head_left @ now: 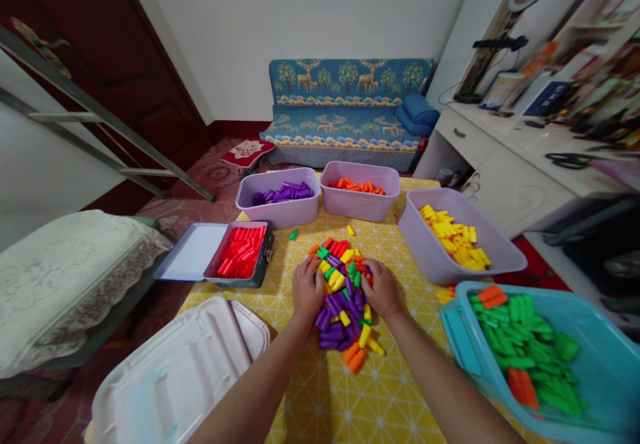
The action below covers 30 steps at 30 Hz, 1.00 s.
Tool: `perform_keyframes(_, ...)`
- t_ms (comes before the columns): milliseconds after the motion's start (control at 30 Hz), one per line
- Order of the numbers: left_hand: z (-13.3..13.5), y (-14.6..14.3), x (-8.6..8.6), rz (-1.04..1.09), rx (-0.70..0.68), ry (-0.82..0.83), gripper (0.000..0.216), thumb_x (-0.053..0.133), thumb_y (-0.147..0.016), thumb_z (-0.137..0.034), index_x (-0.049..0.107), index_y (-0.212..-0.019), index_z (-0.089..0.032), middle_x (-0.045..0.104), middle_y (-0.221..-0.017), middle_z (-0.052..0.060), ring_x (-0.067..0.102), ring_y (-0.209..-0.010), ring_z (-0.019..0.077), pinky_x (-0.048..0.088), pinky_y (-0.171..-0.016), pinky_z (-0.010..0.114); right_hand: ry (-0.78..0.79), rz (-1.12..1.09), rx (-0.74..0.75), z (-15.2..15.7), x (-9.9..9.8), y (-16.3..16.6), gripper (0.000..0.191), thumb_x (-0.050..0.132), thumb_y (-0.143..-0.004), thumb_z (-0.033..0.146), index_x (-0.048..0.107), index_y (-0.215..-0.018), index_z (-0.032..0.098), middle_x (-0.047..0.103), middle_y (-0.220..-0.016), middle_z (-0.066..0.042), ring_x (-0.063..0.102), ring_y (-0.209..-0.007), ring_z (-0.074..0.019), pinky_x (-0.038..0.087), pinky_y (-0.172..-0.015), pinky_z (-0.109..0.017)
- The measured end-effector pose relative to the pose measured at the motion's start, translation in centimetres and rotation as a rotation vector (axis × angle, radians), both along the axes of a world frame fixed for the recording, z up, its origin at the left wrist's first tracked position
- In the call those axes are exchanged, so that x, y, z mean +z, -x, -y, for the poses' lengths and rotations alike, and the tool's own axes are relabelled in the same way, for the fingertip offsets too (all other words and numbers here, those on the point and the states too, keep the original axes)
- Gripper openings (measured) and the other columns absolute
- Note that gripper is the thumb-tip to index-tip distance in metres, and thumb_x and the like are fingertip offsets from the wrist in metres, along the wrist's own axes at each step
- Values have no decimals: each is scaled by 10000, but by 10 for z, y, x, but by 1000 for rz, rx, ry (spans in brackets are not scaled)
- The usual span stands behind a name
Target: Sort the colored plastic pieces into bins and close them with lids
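Left hand [307,289] and right hand [382,289] cup the mixed pile [345,305] from either side, loosely curled, equally near! It runs near-to-far between them on the surface [345,407]; whether either grips a piece, I can't tell.

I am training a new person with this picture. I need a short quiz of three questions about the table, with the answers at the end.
1. True or false: the left hand and the right hand are on opposite sides of the mixed-colour pile.
2. What colour are the pieces in the open hinged box? A yellow, B red, C purple.
3. Which container holds both green pieces and orange pieces?

Key: 1 true; 2 B; 3 the turquoise bin.
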<state>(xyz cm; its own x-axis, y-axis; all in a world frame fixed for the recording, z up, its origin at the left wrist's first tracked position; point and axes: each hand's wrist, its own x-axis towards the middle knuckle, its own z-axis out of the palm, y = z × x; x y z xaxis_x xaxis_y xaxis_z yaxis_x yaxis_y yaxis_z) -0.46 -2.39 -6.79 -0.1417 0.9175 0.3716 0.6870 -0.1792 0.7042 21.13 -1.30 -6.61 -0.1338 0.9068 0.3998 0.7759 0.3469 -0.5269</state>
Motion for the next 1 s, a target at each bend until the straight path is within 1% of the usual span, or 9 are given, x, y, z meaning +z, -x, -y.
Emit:
perform_keyframes(400, -1, 0, -1, -8, 10, -26, 299, 471, -931, -230, 689, -1134, -201, 660, -1262, 96, 573, -1189, 252, 440, -1071, 463, -9, -14, 9, 0, 0, 0, 294, 501, -851, 199, 593, -1129, 190, 666, -1118, -108, 594, -1076, -250, 474, -972, -416)
perform_keyframes(533, -1, 0, -2, -1, 15, -18, 299, 476, -928, -236, 693, -1133, -219, 661, -1261, 84, 576, -1189, 251, 442, -1070, 465, -6, -27, 9, 0, 1, 0, 299, 505, -844, 195, 599, -1127, 206, 670, -1096, -97, 599, -1074, -248, 477, -966, -417)
perform_keyframes(833, 0, 0, 0, -1, 14, -5, 314, 473, -927, -240, 690, -1151, -205, 656, -1268, 107, 566, -1201, 262, 435, -1075, 485, -6, -24, 4, 0, 2, 1, 297, 500, -839, 191, 598, -1119, 186, 669, -1097, -111, 599, -1058, -251, 480, -958, -420)
perform_keyframes(1000, 0, 0, 2, -1, 14, -6, 313, 470, -925, -238, 691, -1146, -219, 658, -1264, 93, 568, -1199, 260, 439, -1072, 484, -10, -25, 0, 0, 3, 1, 291, 501, -841, 196, 602, -1113, 192, 671, -1091, -105, 602, -1051, -248, 478, -962, -418)
